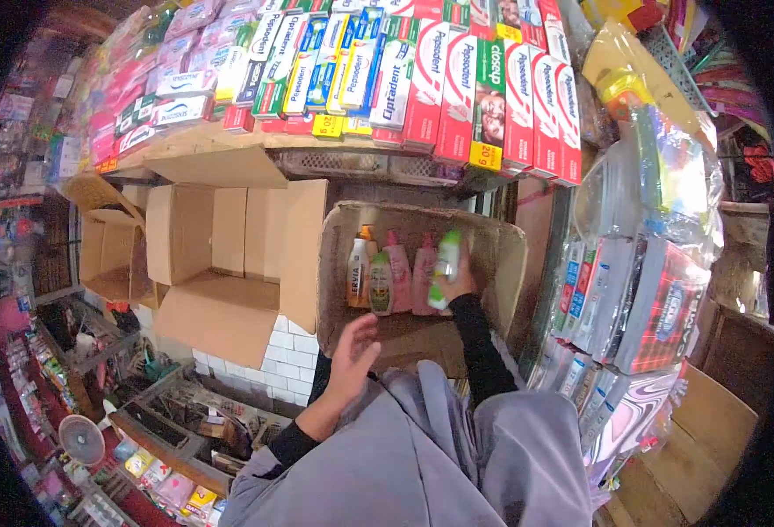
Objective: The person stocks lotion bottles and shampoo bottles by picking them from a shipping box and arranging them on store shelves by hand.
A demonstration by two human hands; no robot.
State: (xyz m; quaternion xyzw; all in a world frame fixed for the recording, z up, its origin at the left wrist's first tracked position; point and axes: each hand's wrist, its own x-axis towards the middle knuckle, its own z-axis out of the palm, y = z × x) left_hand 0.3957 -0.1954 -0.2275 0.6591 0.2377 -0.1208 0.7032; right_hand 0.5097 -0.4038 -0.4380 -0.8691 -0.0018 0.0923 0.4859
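My right hand (463, 277) is wrapped round a green and white bottle (448, 251) at the right end of a group of bottles in a worn cardboard box (501, 237). To its left stand two pink bottles (398, 277), a pale green bottle (380, 285) and a white and orange bottle (357, 272). My left hand (352, 360) is in the air near the front left of this box, fingers apart, holding nothing.
An open cardboard box (216, 321) stands to the left, with a smaller box (106, 255) beyond it. Toothpaste boxes (439, 79) line the shelf ahead. Plastic-wrapped books (659, 307) are stacked at the right. A fan (81, 439) is at the lower left.
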